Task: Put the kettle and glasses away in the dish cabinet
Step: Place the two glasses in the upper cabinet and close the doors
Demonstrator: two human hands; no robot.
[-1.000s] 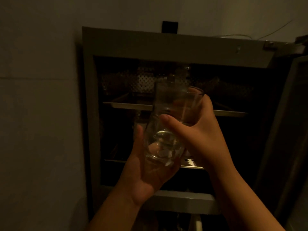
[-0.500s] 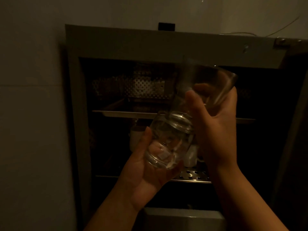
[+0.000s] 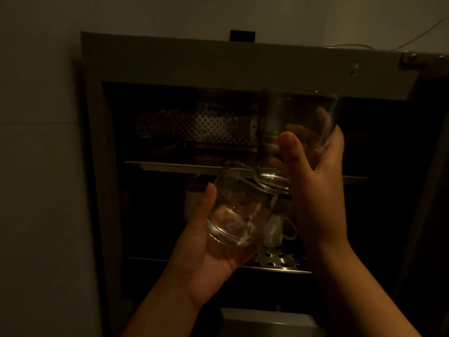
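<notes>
My right hand (image 3: 320,190) grips the upper glass (image 3: 295,127) and my left hand (image 3: 204,261) cups the lower glass (image 3: 239,210), both held before the open dish cabinet (image 3: 218,66) — the upper base seems to touch the lower rim, though the light is poor. If they knock, glass may chip, or catch the shelf (image 3: 184,166) edge going in — the kettle I cannot see.

Your left hand (image 3: 206,259) grips a lower glass (image 3: 237,210); your right hand (image 3: 318,188) grips an upper glass (image 3: 296,132), their edges touching. Beyond: open dish cabinet (image 3: 170,59), perforated shelf (image 3: 279,261), white cup (image 3: 274,229).
</notes>
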